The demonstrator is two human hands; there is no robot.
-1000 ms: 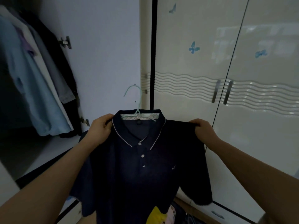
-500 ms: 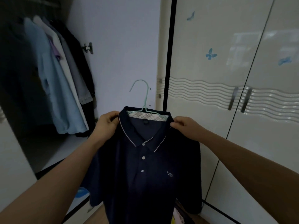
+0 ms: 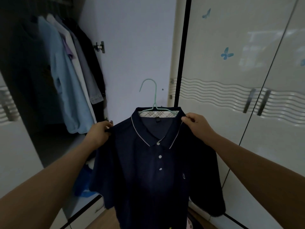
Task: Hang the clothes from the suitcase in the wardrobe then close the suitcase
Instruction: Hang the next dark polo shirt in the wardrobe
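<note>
The dark navy short-sleeved polo shirt [image 3: 153, 171] with a pale-piped collar and three white buttons hangs in front of me on a thin mint-green wire hanger [image 3: 152, 103], held up between both of my hands in the head view, the only view I have. My left hand [image 3: 99, 134] pinches the shirt's shoulder seam, fingers curled round the dark cloth. My right hand [image 3: 196, 124] pinches the collar edge on the other side, thumb and fingertips closed on the fabric right at the piping. The hanger's hook rises free above and between the two hands, touching nothing (its shoulders run inside the collar, over a checked lining band). The shirt's body drops straight down below both hands, with a small pale emblem on the chest below the right hand.

Beyond the left hand, further to its outer side, the open dark wardrobe compartment [image 3: 41, 96] holds a row of hung garments: a light blue shirt [image 3: 66, 90], a white one and darker ones just beside it. A metal door hinge [image 3: 99, 46] sits on the pale inner panel above the left hand. Beyond the right hand stand the glossy cream wardrobe doors [image 3: 231, 71] with blue butterfly stickers [image 3: 227, 54], wavy relief bands and two upright metal handles [image 3: 256, 103]. Below the hands, under the shirt's hem, I see a strip of wooden floor [image 3: 105, 220].
</note>
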